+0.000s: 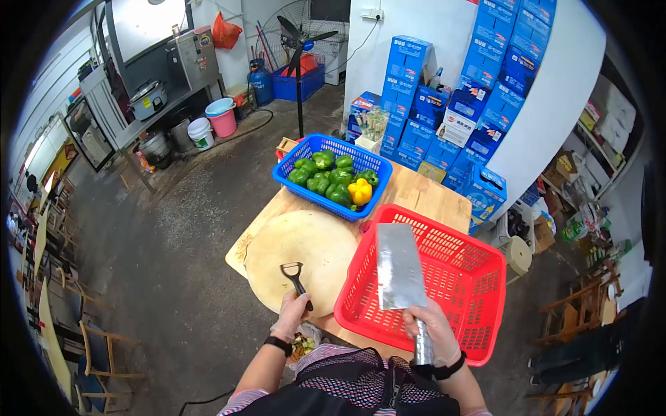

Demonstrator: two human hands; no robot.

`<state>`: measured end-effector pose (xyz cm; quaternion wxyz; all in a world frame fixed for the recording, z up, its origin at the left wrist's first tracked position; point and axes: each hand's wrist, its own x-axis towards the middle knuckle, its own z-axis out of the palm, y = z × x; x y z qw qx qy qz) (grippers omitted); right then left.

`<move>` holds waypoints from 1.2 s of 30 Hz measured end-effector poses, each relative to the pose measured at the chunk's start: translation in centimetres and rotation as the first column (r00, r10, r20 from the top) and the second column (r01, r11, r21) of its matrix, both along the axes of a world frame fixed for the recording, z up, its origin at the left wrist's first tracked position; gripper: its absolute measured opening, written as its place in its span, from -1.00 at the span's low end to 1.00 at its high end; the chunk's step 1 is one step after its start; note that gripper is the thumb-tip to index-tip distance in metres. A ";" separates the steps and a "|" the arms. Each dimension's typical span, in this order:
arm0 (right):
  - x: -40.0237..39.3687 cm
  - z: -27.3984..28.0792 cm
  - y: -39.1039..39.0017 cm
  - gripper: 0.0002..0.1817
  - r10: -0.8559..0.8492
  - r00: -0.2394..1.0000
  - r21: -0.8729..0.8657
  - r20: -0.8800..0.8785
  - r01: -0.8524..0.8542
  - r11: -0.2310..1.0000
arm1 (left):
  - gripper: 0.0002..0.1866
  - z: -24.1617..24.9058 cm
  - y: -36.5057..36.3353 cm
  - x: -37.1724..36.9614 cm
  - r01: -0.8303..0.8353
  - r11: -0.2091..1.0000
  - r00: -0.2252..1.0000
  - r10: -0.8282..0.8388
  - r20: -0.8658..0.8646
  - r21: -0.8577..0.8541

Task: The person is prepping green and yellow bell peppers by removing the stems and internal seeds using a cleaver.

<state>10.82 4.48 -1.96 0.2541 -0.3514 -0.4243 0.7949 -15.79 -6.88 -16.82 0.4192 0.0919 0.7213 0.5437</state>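
- Left hand point(290, 313): clear glove, dark wristband; fingers closed on the handle of a peeler, at the near edge of the chopping board.
- Peeler point(295, 279): black handle, wide-forked head pointing away from the person, over the board; contact with the surface cannot be told.
- Right hand point(436, 331): clear glove, dark wristband; fingers wrapped round the handle of a cleaver, above the near side of the red basket.
- Cleaver point(399, 267): broad rectangular metal blade, cylindrical metallic-looking handle; blade pointing away from the person, over the left part of the red basket.
- Chopping board point(291, 236): round, thick, pale, small specks on top; lies on the table, left of the red basket.
- Red basket point(485, 319): plastic, slotted walls and base; overhangs the table's near right edge.
- Blue basket point(316, 201): plastic, on the table just beyond the board; contains green peppers point(318, 184) and one yellow pepper point(360, 191), the latter at the right end.
- Table point(423, 197): light wood top.
- Bag point(304, 344): translucent, with mixed scraps, below the left hand.
- Cartons point(406, 83): blue, stacked against a white wall.
- Fan point(298, 45): black blades, on a pole, beyond the table.
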 end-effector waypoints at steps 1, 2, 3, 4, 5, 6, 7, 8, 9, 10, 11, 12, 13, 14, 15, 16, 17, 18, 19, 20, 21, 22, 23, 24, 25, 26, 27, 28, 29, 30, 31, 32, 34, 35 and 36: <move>-1.6 0.4 0.2 -0.84 0.090 0.995 -0.035 -0.036 -0.091 0.995 | -0.85 -0.2 -0.8 -0.1 -0.060 0.998 0.997 0.059 0.050 0.020; -3.1 0.6 0.2 -0.83 0.175 0.982 -0.068 -0.075 -0.180 0.981 | -0.85 -0.6 -1.8 0.0 -0.064 0.998 0.997 0.063 0.053 0.015; -4.5 0.3 0.2 -0.83 0.177 0.981 -0.073 -0.073 -0.182 0.981 | -0.86 -1.1 -2.7 0.0 -0.141 0.987 0.988 0.134 0.080 0.079; -6.0 -0.3 0.4 -0.83 0.247 0.965 -0.090 -0.085 -0.255 0.963 | -0.88 -1.1 -3.3 -0.1 -0.217 0.966 0.973 0.202 0.110 0.143; -7.4 -1.1 0.5 -0.82 0.317 0.943 -0.105 -0.098 -0.326 0.939 | -0.92 -1.0 -4.2 -0.2 -0.197 0.963 0.978 0.179 0.110 0.185; -8.6 -1.8 0.4 -0.82 0.318 0.943 -0.109 -0.096 -0.327 0.939 | -0.92 -0.6 -4.7 -0.3 -0.199 0.963 0.977 0.181 0.112 0.181; -9.8 -2.6 0.3 -0.83 0.351 0.932 -0.129 -0.086 -0.360 0.924 | -0.93 -0.2 -5.3 -0.2 -0.231 0.955 0.971 0.214 0.108 0.187; -11.0 -3.4 0.2 -0.83 0.385 0.920 -0.150 -0.076 -0.393 0.907 | -0.93 0.2 -5.8 -0.1 -0.265 0.945 0.963 0.249 0.103 0.192; -12.4 -4.0 -0.2 -0.83 0.388 0.918 -0.154 -0.076 -0.396 0.905 | -0.93 0.8 -6.1 0.1 -0.304 0.932 0.950 0.282 0.133 0.197; -13.9 -4.6 -0.6 -0.84 0.315 0.949 -0.198 -0.031 -0.315 0.928 | -0.93 0.9 -6.4 0.2 -0.307 0.932 0.949 0.285 0.134 0.193; -15.3 -5.4 -1.0 -0.85 0.239 0.971 -0.236 0.016 -0.228 0.944 | -0.92 0.9 -6.8 0.3 -0.358 0.908 0.932 0.333 0.140 0.217; -16.7 -6.6 -1.0 -0.85 0.239 0.971 -0.238 0.014 -0.229 0.944 | -0.90 0.9 -7.0 0.4 -0.406 0.881 0.913 0.381 0.147 0.242; -18.0 -8.1 -0.8 -0.86 0.208 0.977 -0.301 -0.043 -0.211 0.930 | -0.90 1.1 -7.4 0.5 -0.420 0.872 0.907 0.396 0.142 0.252; -19.4 -9.6 -0.7 -0.87 0.170 0.980 -0.366 -0.099 -0.195 0.910 | -0.90 1.4 -7.6 0.7 -0.419 0.874 0.908 0.396 0.139 0.247; -20.9 -11.0 -0.9 -0.87 0.166 0.981 -0.372 -0.103 -0.193 0.908 | -0.90 1.8 -7.8 0.8 -0.446 0.859 0.895 0.422 0.144 0.252; -22.5 -12.3 -1.1 -0.89 0.073 0.989 -0.339 -0.131 -0.114 0.934 | -0.90 2.2 -8.0 0.8 -0.468 0.846 0.884 0.444 0.150 0.256; -23.8 -13.3 -1.3 -0.90 -0.026 0.987 -0.308 -0.160 -0.025 0.951 | -0.90 2.3 -8.4 0.8 -0.475 0.841 0.880 0.452 0.143 0.261; -24.8 -14.0 -1.5 -0.90 -0.046 0.986 -0.316 -0.161 -0.008 0.949 | -0.90 2.3 -8.7 0.8 -0.458 0.852 0.889 0.437 0.137 0.254; -25.7 -14.6 -1.5 -0.91 -0.084 0.993 -0.339 -0.081 0.052 0.939 | -0.89 2.4 -9.0 0.9 -0.464 0.851 0.886 0.451 0.109 0.244; -26.5 -15.1 -1.4 -0.92 -0.120 0.993 -0.355 0.000 0.112 0.928 | -0.89 2.3 -9.2 0.8 -0.471 0.850 0.881 0.465 0.082 0.238; -26.9 -15.6 -1.4 -0.90 -0.143 0.989 -0.318 0.046 0.150 0.936 | -0.89 1.8 -9.5 0.6 -0.460 0.854 0.887 0.451 0.095 0.242; -27.1 -16.1 -1.4 -0.90 -0.157 0.987 -0.320 0.043 0.163 0.933 | -0.89 1.3 -9.8 0.5 -0.447 0.861 0.894 0.439 0.091 0.241; -27.3 -16.6 -1.4 -0.90 -0.162 0.978 -0.289 0.131 0.194 0.937 | -0.88 0.9 -10.1 0.4 -0.430 0.869 0.903 0.417 0.108 0.243; -27.5 -17.4 -1.6 -0.88 -0.167 0.961 -0.255 0.218 0.222 0.941 | -0.87 0.8 -10.1 0.3 -0.415 0.876 0.910 0.396 0.125 0.246; -28.5 -21.8 -1.2 -0.86 -0.166 0.961 -0.178 0.222 0.207 0.962 | -0.87 0.8 -9.8 0.4 -0.406 0.879 0.914 0.387 0.125 0.249; -28.3 -21.9 -1.0 -0.86 -0.175 0.960 -0.175 0.219 0.215 0.961 | -0.89 0.8 -9.5 0.5 -0.407 0.886 0.908 0.366 0.202 0.224; -28.1 -22.1 -0.7 -0.85 -0.134 0.959 -0.187 0.248 0.183 0.965 | -0.89 0.8 -9.2 0.6 -0.405 0.892 0.896 0.345 0.278 0.199; -28.0 -22.4 -0.6 -0.84 -0.093 0.957 -0.201 0.275 0.152 0.968 | -0.89 0.6 -8.8 0.7 -0.397 0.895 0.900 0.337 0.276 0.203; -27.8 -22.7 -0.6 -0.69 -0.048 0.932 -0.125 0.359 0.099 0.987 | -0.87 0.1 -8.3 0.8 -0.416 0.884 0.859 0.306 0.410 0.212; -27.1 -21.3 -0.3 -0.69 -0.056 0.934 -0.122 0.354 0.105 0.987 | -0.85 -0.5 -7.8 0.8 -0.436 0.873 0.802 0.267 0.535 0.218; -25.6 -18.7 0.0 -0.70 -0.007 0.943 -0.053 0.334 0.027 0.998 | -0.83 -1.8 -7.4 0.8 -0.452 0.868 0.774 0.266 0.575 0.207; -24.6 -17.2 0.2 -0.71 0.044 0.946 0.015 0.320 -0.052 0.999 | -0.83 -2.2 -7.0 1.0 -0.446 0.871 0.775 0.262 0.575 0.205; -25.1 -17.2 0.0 -0.60 0.002 0.932 0.074 0.363 -0.031 0.997 | -0.83 -2.5 -6.3 1.5 -0.430 0.875 0.788 0.241 0.567 0.225; -25.3 -17.2 0.1 -0.47 -0.037 0.916 0.136 0.400 -0.020 0.991 | -0.82 -2.7 -6.1 1.5 -0.414 0.882 0.796 0.232 0.558 0.223; -24.2 -15.1 -0.2 -0.47 -0.038 0.915 0.134 0.401 -0.018 0.991 | -0.82 -2.6 -5.9 1.7 -0.412 0.884 0.796 0.232 0.559 0.221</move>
